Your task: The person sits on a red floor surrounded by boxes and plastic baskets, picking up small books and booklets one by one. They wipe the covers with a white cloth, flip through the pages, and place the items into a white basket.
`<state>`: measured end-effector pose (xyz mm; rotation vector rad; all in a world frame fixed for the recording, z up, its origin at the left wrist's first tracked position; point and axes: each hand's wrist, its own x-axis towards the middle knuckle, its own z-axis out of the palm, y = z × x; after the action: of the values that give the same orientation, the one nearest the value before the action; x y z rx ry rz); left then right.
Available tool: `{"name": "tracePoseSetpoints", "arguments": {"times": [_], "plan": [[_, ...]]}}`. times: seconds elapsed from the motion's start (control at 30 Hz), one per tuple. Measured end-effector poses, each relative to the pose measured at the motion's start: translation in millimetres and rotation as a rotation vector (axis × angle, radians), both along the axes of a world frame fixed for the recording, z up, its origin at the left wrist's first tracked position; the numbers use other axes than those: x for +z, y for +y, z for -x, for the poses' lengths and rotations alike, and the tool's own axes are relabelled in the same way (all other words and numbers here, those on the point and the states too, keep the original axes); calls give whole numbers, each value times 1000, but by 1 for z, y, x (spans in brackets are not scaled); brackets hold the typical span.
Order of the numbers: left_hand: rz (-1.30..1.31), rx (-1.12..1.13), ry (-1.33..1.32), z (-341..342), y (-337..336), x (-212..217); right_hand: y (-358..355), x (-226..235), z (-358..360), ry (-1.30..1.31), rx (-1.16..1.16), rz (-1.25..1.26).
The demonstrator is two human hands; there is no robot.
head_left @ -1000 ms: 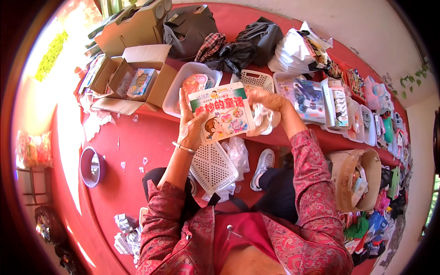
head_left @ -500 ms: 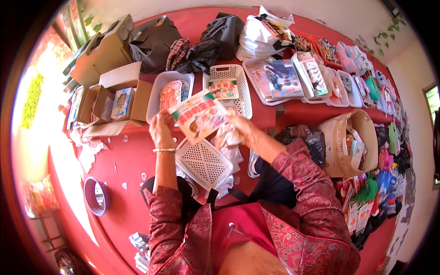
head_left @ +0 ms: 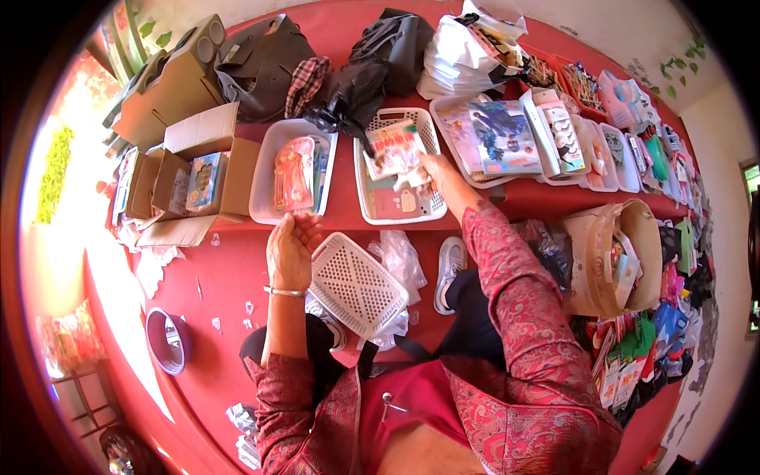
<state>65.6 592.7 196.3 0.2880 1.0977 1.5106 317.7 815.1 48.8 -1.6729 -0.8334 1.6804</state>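
Observation:
At the lower right corner of a thin, colourful picture book (head_left: pixel 393 149), my right hand (head_left: pixel 438 172) is closed, with a crumpled white cloth (head_left: pixel 415 179) in its fingers. The book is tilted over the white perforated basket (head_left: pixel 442 207) on the red-covered table. A flat brownish-pink item (head_left: pixel 396 206) shows in the basket's near part. My left hand (head_left: pixel 290 252) holds nothing, fingers loosely bent, just in front of a white plastic bin (head_left: pixel 261 190) with a pink packaged toy (head_left: pixel 294 176). A second white perforated basket (head_left: pixel 358 285) lies tilted at my knees.
On the left stands an open cardboard box (head_left: pixel 237 178) with small boxes inside. Bins with books (head_left: pixel 503 136) and small goods line the right of the table. A big cardboard drum (head_left: pixel 590 257) stands at my right. A purple bucket (head_left: pixel 168 342) is low on the left.
My right hand has carried the picture book forward and right, from above my knees to over the basket on the table. My left hand has let go of the book and lowered slightly.

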Motion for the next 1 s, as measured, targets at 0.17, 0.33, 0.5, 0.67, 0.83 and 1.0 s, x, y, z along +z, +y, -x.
{"name": "tracePoseSetpoints", "arguments": {"times": [0.17,0.33,0.5,0.67,0.83,1.0], "plan": [[79,-101,51,-7,5,1,-10,-30,21,-698,248,-375],[100,-204,119,-16,5,-1,-16,-32,48,-755,567,-334],[139,-392,269,-28,10,2,-6,-56,60,-738,461,-351],[150,-462,354,-37,14,1,8,-48,67,-653,523,-702],[117,-552,408,-38,10,2,19,-21,50,-618,736,-563],[80,-607,424,-45,12,11,11,24,32,-139,1251,-403]]}}
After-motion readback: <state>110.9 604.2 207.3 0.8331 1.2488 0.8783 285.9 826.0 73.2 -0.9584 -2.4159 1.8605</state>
